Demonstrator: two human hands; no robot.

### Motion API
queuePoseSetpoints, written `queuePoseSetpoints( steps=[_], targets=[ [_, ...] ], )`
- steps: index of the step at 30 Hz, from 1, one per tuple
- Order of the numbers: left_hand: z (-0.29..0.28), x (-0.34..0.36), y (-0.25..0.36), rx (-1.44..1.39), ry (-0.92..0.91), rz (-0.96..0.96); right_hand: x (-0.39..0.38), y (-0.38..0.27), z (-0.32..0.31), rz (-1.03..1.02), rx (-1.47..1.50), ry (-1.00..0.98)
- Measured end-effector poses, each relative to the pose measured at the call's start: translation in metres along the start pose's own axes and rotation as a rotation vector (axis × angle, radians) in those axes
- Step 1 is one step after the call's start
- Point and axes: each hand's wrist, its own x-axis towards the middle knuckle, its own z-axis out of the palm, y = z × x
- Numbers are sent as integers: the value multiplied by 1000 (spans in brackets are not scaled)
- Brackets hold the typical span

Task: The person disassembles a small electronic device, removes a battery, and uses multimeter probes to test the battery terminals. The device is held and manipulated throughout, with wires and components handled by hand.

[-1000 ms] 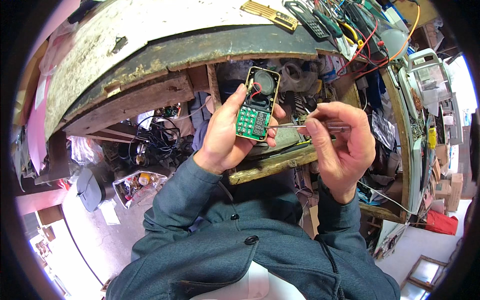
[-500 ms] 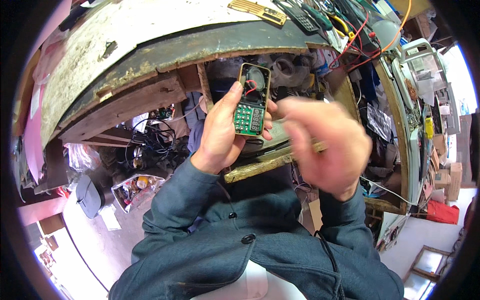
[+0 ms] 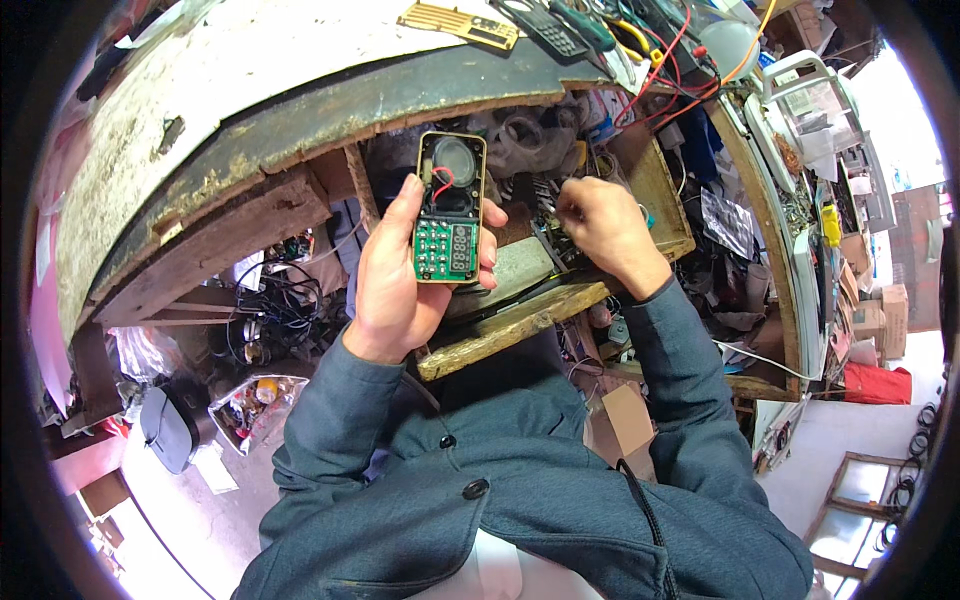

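Note:
My left hand (image 3: 385, 295) grips an opened handheld electronic device (image 3: 448, 208) upright in the picture, showing a round speaker, red wires, a green circuit board with small buttons and a segmented display. To its right, my right hand (image 3: 603, 225) reaches with curled fingers into a cluttered open drawer (image 3: 508, 314) among metal tools and small parts. What those fingertips hold, if anything, is too hidden to make out. The drawer's rough wooden front lies just below both hands.
The worn workbench (image 3: 205, 85) above holds a gold panel (image 3: 455, 22), a black keypad piece (image 3: 538, 27), pliers (image 3: 632, 40) and tangled leads. At right are a clear plastic container (image 3: 810, 120) and boxes. A black bin (image 3: 170, 425) and cable tangle sit at lower left.
My right hand has left the device, where it held a screwdriver a second ago, and moved down into the drawer. My left hand and the device appear further left in the view.

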Motion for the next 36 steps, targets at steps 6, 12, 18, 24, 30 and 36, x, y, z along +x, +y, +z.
queuePoseSetpoints(
  steps=[6,12,18,24,30,36],
  targets=[
    [-1,1,-1,5,-6,-11,11,-8,20,-81,-210,-211],
    [-1,0,1,-9,-14,-1,21,-8,21,-13,-89,-299],
    [3,-2,-1,11,21,-11,15,-13,11,-1,-70,-298],
    [-1,-2,0,-36,-52,8,13,-13,10,8,-83,-267],
    [0,-4,0,-59,-67,2,11,-7,20,-18,-134,-297],
    [-1,-4,0,-38,-66,-1,13,-13,21,-26,-163,-276]
  ],
)
